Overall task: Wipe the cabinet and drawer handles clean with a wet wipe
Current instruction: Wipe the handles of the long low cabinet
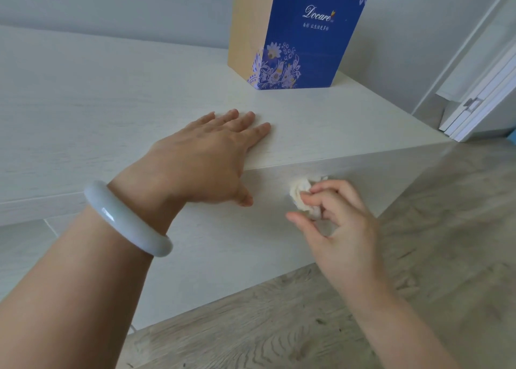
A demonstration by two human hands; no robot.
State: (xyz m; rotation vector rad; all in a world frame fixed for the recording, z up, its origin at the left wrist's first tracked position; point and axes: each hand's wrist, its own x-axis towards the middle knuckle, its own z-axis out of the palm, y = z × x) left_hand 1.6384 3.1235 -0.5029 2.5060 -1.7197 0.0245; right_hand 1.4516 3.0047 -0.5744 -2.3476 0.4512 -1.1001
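Two bare hands at a low white wood-grain cabinet [117, 94], seen from the head camera. Left hand [201, 156] flat on the cabinet top near its front edge, fingers straight and slightly spread, thumb hanging over the edge against the front panel; holding nothing. Pale milky-white glossy bangle [127, 219] around the left wrist. Right hand [339, 223] lower, in front of the white drawer front [237, 245], fingertips and thumb curled around a crumpled white wet wipe [301, 196], pinching it and pressing it to the panel just beneath the top edge. Wad bunched at the fingertips, partly hidden by them. Handle under the wipe not discernible; cannot tell its shape. Tall blue box with white floral print and a tan side [301, 33] upright on the cabinet top at the back, well apart from both hands. Grey-brown wood-pattern floor [418, 257] below and to the right. White door edge with a metal latch [474, 103] at far right.
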